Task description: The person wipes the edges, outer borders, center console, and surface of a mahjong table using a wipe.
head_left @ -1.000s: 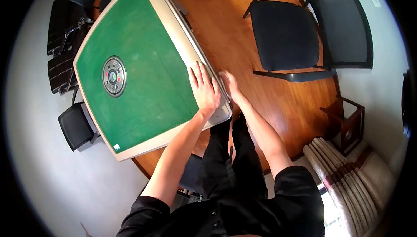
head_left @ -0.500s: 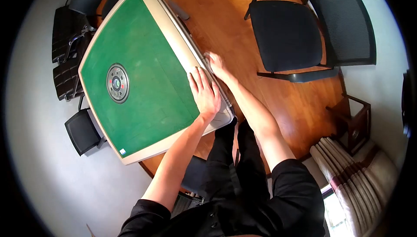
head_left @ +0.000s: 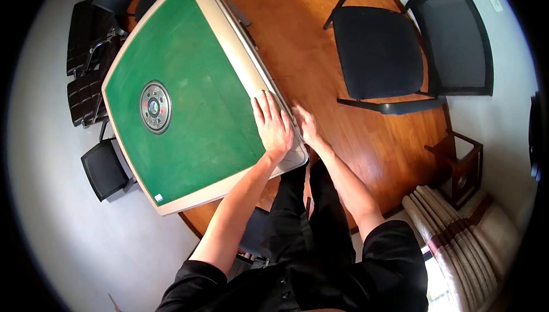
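A table with a green top (head_left: 194, 94), a beige frame and a round dark dial (head_left: 155, 107) in its middle fills the left centre. Near its closest corner, my left hand (head_left: 273, 126) lies flat on the beige rim, fingers spread and pointing away from me. Just right of it, my right hand (head_left: 307, 126) is against the outer side of the same rim. Its fingertips are partly hidden by the table edge, so what they grip, if anything, cannot be made out. A small white sticker (head_left: 159, 197) is on the near left corner.
A black chair (head_left: 377, 52) stands on the wooden floor (head_left: 286, 43) at the right. Beyond the table's far left side are a small dark chair (head_left: 104, 169) and black padded seats (head_left: 86, 94). A wooden stand (head_left: 466, 169) and a curtain (head_left: 452, 232) are at the lower right.
My right hand moved forward along the table's side, then came back toward the near corner. My left hand stays on the rim. The view has shifted slightly.
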Tool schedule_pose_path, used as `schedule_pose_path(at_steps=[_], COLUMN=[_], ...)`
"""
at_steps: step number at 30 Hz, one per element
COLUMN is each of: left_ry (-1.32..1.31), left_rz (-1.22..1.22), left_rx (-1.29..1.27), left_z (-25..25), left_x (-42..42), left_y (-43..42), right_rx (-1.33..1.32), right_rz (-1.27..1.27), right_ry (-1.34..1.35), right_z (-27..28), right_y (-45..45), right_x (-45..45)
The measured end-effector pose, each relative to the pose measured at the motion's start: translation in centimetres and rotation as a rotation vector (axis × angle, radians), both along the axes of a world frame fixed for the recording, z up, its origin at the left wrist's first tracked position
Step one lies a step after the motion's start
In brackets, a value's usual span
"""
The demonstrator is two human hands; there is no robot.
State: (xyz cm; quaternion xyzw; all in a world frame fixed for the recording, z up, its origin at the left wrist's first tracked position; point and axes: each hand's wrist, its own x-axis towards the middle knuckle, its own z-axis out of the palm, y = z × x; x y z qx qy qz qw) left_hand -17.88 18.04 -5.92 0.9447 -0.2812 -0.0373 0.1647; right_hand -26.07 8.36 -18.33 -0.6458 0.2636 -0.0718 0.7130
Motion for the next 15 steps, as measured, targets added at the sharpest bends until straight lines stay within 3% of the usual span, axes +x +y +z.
schedule_pose_path(at_steps=[3, 8, 10, 12, 14, 15], left_ry=[0.002, 0.045, 0.027, 0.036, 0.002, -0.044], left_rz=[-0.042, 0.023, 0.013, 0.027, 0.003, -0.018], left_rx=[0.037, -0.015, 0.009, -0.030, 0.004, 0.031], left_z=[0.3, 1.0, 0.7, 0.9, 0.4, 0.1], left_x=[0.1, 0.1, 0.2, 0.0, -0.1, 0.1], left_y=[0.1, -0.3, -0.5, -0.4, -0.1, -0.1], right_rx=[-0.093, -0.216, -0.218, -0.212, -0.008, -0.042], right_rz=[0.006, 0.019, 0.033, 0.041, 0.131, 0.124], right_ry=[0.062, 0.009, -0.007, -0.020, -0.062, -0.157], right_z=[-0.4, 3.9, 2.4, 2.3, 3.9, 0.2], right_y=[-1.3, -3.6, -4.4, -4.3, -5.1, -4.5], right_x=[7.0, 18.8, 21.8, 21.4, 19.3, 18.7])
